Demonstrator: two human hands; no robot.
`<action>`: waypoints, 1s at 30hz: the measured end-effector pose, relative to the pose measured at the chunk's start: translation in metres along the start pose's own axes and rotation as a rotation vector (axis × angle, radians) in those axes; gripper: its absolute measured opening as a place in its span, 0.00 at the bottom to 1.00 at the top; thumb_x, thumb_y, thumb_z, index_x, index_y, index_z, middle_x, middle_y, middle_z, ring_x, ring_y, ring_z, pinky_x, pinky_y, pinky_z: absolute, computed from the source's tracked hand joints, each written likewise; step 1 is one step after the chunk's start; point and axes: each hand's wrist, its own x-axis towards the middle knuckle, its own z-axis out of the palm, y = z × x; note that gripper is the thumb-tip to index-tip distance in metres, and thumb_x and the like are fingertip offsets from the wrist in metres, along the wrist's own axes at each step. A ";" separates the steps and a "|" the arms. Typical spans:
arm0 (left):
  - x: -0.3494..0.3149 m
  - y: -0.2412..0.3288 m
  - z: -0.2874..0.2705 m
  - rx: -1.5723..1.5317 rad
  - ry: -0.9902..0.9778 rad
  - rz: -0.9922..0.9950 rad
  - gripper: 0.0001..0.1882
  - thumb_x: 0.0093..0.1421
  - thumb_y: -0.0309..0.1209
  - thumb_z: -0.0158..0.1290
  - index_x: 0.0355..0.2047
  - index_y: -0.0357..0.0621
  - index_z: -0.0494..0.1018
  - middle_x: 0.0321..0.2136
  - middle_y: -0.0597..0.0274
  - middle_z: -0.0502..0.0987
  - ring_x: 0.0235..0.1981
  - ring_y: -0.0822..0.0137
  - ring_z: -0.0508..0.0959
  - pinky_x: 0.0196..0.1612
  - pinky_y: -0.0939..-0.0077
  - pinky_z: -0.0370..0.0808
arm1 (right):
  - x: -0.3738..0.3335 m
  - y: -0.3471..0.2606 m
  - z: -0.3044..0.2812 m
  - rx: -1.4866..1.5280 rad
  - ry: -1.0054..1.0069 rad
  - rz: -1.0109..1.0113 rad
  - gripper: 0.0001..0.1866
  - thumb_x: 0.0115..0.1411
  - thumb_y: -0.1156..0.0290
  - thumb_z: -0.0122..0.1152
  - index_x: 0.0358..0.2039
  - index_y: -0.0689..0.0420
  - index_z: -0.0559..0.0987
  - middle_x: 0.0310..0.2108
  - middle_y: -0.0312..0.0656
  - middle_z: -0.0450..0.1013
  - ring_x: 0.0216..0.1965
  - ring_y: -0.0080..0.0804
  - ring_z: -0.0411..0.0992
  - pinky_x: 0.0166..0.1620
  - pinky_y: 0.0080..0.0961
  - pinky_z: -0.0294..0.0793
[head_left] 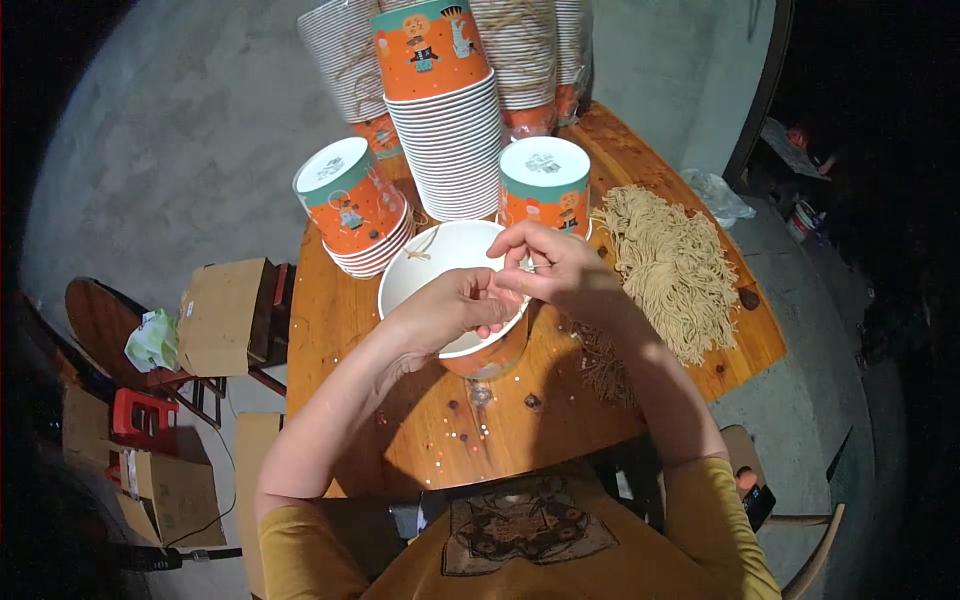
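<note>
The open tub (405, 285), white inside, stands mouth up on the worktop (560, 440), between its left edge and the heap, with both hands over the right side of its mouth. The right hand (562, 265) is narrow, thumb and forefinger drawn together about a thin pale cord (538, 266); the little of it that shows runs sideways, roughly in line with the near edge. The left hand (465, 305) is just beside, lower and to the left, fingers curled in and thumb close to them; whether they grip the cord too I cannot tell. A few loose strands (420, 248) lie inside the tub toward its far left. The heap (668, 275) of tan cords is right of both hands, nearer the right one, along the worktop's right edge; its long axis slants from the far side toward the near right corner. Behind the open tub, toward the far edge, are a tall stack (445, 150), a short upturned stack (352, 215) on the left and an upturned tub (545, 190) on the right.
</note>
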 end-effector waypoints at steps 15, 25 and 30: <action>0.002 0.004 0.006 -0.016 0.016 0.043 0.04 0.57 0.27 0.51 0.32 0.41 0.70 0.24 0.72 0.69 0.24 0.80 0.67 0.29 0.87 0.64 | -0.027 0.025 -0.017 0.125 -0.003 -0.132 0.07 0.52 0.72 0.62 0.29 0.57 0.73 0.34 0.35 0.67 0.35 0.24 0.66 0.35 0.17 0.65; 0.005 -0.003 0.007 0.025 0.023 0.103 0.06 0.55 0.25 0.51 0.33 0.40 0.70 0.25 0.70 0.70 0.25 0.80 0.67 0.29 0.87 0.65 | -0.033 0.010 -0.012 -0.194 0.018 -0.144 0.07 0.51 0.74 0.63 0.29 0.56 0.74 0.31 0.36 0.68 0.34 0.26 0.67 0.35 0.22 0.68; 0.006 -0.003 0.011 -0.020 0.016 0.097 0.07 0.54 0.24 0.51 0.35 0.40 0.69 0.25 0.69 0.70 0.24 0.79 0.68 0.29 0.87 0.66 | -0.035 0.005 -0.004 0.016 0.052 -0.047 0.05 0.52 0.76 0.61 0.29 0.57 0.74 0.27 0.36 0.65 0.28 0.25 0.67 0.31 0.21 0.67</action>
